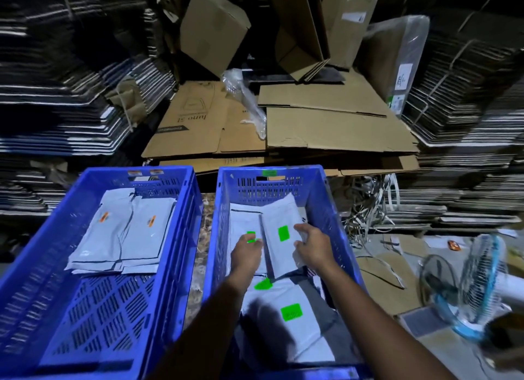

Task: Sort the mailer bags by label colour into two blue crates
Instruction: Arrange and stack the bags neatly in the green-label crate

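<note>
Both hands sit inside the right blue crate (283,181), the right hand (313,245) gripping a green-label mailer bag (279,238) and the left hand (246,250) resting loose beside it, so I'd lay it flat, label up.

Two bare forearms, no sleeves in view. Left hand (246,253) and right hand (313,245) bare: no gloves, rings, watch or wristband seen. Wore nothing visible below elbows. Upper arms out of frame.
</note>
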A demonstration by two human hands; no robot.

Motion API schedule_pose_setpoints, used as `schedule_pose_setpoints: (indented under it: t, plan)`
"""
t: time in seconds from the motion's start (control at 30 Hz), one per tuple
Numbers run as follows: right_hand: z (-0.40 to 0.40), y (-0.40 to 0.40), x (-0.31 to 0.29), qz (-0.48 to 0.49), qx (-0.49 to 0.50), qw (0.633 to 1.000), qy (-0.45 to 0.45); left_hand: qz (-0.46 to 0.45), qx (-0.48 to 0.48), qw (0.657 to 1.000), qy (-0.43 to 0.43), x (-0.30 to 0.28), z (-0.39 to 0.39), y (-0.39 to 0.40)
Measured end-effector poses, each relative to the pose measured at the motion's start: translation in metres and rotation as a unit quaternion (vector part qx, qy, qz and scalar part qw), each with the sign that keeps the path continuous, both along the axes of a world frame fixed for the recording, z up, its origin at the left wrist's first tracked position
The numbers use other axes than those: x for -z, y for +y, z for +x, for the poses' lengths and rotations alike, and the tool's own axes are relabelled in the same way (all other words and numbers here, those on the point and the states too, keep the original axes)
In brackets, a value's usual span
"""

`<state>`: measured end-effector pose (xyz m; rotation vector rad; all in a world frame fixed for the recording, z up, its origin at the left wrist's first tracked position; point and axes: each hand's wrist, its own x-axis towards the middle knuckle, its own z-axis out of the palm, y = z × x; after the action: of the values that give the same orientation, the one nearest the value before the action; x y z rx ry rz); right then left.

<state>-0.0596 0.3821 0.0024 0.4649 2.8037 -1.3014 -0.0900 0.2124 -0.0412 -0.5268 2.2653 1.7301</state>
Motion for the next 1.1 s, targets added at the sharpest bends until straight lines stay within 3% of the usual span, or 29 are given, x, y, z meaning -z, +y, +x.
schedule_pose_setpoints:
  t: [0.17,0.3,0.33,0.4,0.5,0.53,0.63,0.73,0.93,1.1]
  plan:
    - [-0.040,-0.009,0.020,0.073,0.002,0.996,-0.046,-0.254,0.196,0.946,0.046,0.026,-0.002,-0.006]
    - [-0.053,-0.015,0.055,0.183,-0.047,0.977,-0.104,-0.432,0.254,0.863,0.060,0.050,-0.004,-0.011]
    - [-0.054,-0.015,0.063,0.211,-0.056,0.968,-0.121,-0.450,0.245,0.856,0.065,0.055,-0.006,-0.011]
    - [-0.057,-0.015,0.077,0.258,-0.048,0.955,-0.138,-0.434,0.226,0.868,0.086,0.058,-0.012,-0.009]
    - [-0.068,-0.016,0.083,0.303,-0.044,0.947,-0.097,-0.431,0.174,0.876,0.129,0.068,-0.034,-0.013]
    - [-0.075,-0.016,0.083,0.305,-0.063,0.947,-0.077,-0.425,0.192,0.871,0.154,0.079,-0.046,-0.014]
    - [-0.098,-0.014,0.094,0.298,-0.151,0.941,-0.059,-0.422,0.294,0.853,0.093,0.088,-0.065,-0.019]
    - [-0.103,-0.011,0.115,0.299,-0.214,0.927,-0.075,-0.441,0.331,0.828,0.105,0.086,-0.075,-0.019]
    - [-0.097,-0.014,0.141,0.307,-0.193,0.931,-0.036,-0.450,0.250,0.828,0.224,0.097,-0.043,-0.016]
    - [-0.094,-0.014,0.138,0.315,-0.199,0.927,-0.045,-0.472,0.261,0.822,0.184,0.093,-0.043,-0.016]
